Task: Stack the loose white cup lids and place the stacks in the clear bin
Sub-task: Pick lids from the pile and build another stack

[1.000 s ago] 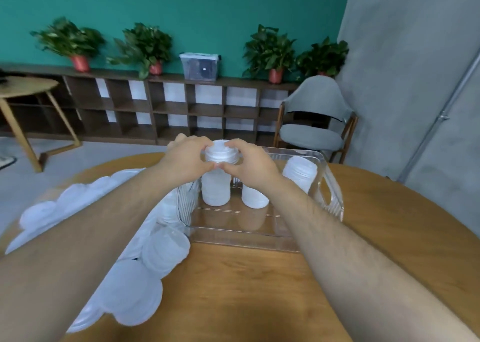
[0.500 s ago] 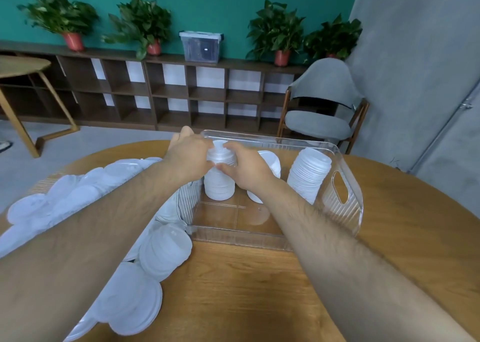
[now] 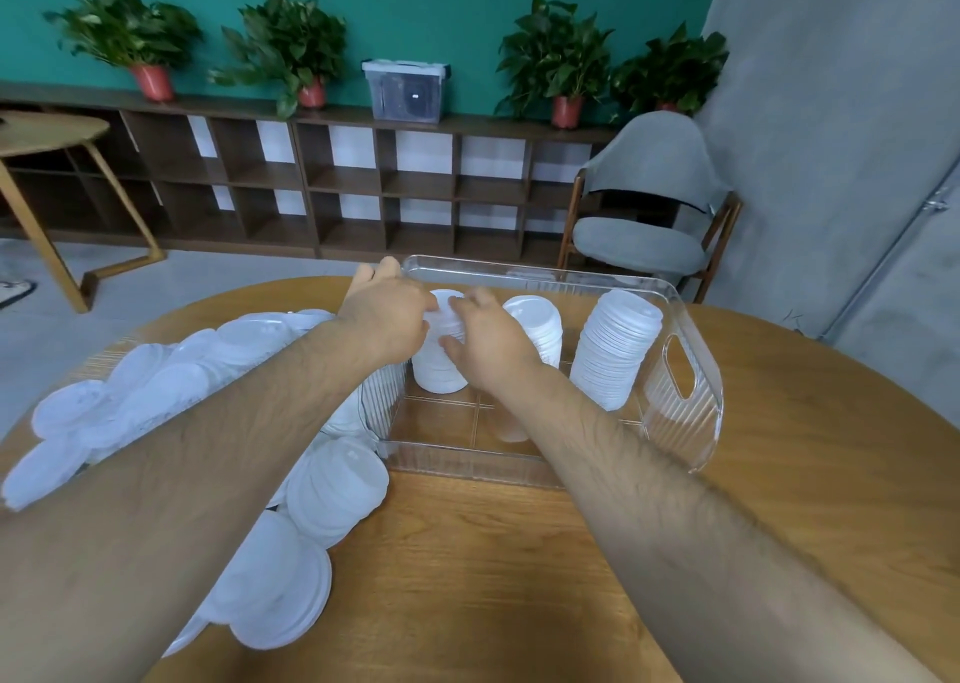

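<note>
Wooden table (image 3: 467,578), clear bin (image 3: 701,422) on it, left hand (image 3: 387,319) and right hand (image 3: 493,342), grip clasping lid stack (image 3: 439,378) inside

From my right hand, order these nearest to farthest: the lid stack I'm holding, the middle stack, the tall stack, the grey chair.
1. The held lid stack, in the right hand's grip, left in the clear bin.
2. The middle stack, just beyond the hand.
3. The tall stack, by the bin's handle.
4. The grey chair, far behind.
</note>
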`<state>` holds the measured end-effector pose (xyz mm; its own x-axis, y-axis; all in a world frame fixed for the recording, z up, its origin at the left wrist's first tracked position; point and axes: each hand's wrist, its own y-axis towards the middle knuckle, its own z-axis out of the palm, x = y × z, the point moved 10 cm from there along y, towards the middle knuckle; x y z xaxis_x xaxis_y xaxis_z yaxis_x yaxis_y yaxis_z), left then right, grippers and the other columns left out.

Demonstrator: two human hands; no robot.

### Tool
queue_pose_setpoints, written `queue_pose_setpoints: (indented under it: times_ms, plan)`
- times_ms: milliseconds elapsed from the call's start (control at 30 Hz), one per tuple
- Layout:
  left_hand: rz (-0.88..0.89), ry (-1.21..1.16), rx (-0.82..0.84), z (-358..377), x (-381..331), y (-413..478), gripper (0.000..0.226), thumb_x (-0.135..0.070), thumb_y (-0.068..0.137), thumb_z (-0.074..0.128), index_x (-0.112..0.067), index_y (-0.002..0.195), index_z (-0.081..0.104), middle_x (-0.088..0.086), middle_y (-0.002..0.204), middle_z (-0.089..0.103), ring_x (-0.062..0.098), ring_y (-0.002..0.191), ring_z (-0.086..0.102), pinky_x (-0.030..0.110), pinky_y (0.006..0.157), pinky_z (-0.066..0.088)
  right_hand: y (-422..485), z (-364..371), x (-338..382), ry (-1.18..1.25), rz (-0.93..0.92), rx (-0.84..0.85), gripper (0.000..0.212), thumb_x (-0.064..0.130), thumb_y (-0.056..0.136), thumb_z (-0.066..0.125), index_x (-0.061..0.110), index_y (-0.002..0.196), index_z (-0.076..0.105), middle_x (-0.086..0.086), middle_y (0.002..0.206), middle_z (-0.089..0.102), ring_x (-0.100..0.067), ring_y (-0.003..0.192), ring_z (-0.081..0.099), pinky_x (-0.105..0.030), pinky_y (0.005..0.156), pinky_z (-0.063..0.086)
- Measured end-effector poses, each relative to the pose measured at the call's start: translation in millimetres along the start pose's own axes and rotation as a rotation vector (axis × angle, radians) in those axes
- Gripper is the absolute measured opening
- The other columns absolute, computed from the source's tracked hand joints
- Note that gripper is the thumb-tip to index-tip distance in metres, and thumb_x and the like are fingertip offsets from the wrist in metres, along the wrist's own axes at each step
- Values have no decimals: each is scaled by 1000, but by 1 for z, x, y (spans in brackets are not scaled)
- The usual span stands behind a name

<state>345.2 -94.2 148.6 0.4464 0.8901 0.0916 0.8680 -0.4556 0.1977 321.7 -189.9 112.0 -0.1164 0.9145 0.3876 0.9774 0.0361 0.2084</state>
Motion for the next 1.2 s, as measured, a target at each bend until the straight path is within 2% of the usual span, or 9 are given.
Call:
queue_pose_setpoints:
  times_ms: [100,267,367,467,600,700,900,1033,1200]
  plan:
    - [26,-15,-51,-13,-5,-10,34,-32,104,47,-33,136,60,-8,134,61,20,124,39,34,99,28,-11,-13,9,13,-41,-38,49,23,104,51,15,151,40,-6,156,36,-29,123,57,-37,97,51]
    - [-12,-151,-197,-41,-7,-54,34,-30,103,49,-28,135,59,-5,139,60,22,126,44,36,98,26,-53,-39,31,4,-118,-137,39,26,107,44,17,144,51,-3,144,50,-27,113,60,-45,84,55]
    - [-21,-222,-301,-51,-15,-97,29,-27,101,54,-26,127,66,-2,129,66,26,118,50,39,93,30,-90,-42,48,75,-169,-180,38,24,107,43,19,142,53,-2,137,54,-28,108,61,-46,80,54]
    - [-75,-267,-352,-45,-16,-138,29,-28,99,53,-23,124,68,-1,121,69,27,114,54,40,92,34,-122,-35,62,107,-213,-184,36,24,105,43,19,138,57,-2,130,57,-28,104,62,-46,78,54]
    - [-132,-275,-359,-33,-13,-184,42,-39,93,39,-22,120,68,-4,111,70,27,106,55,38,86,33,-147,-23,82,127,-258,-166,34,28,103,40,18,128,62,0,116,59,-26,97,62,-46,76,54]
    - [-189,-251,-388,-28,-6,-211,37,-34,93,44,-19,115,70,-2,108,70,27,103,56,40,83,38,-159,-12,102,155,-300,-151,26,21,104,44,15,120,65,-2,111,60,-23,95,61,-41,78,51]
    - [-255,-214,-369,-7,23,-249,34,-28,92,57,-18,122,69,0,114,69,27,107,57,42,83,41,-172,18,130,167,-346,-99,29,20,104,48,15,128,63,-2,123,61,-24,104,63,-41,84,52]
    - [-268,-183,-362,7,37,-267,38,-27,89,62,-15,124,68,3,117,69,29,108,58,43,82,44,-177,37,125,158,-302,-99,34,23,102,50,16,134,59,0,131,59,-20,112,61,-37,85,53]
    - [-298,-216,-401,20,45,-289,45,-32,86,62,-11,126,67,7,129,64,24,120,48,35,94,32,-190,61,115,201,-230,-91,40,30,98,57,17,136,58,-1,130,59,-19,110,61,-37,85,53]
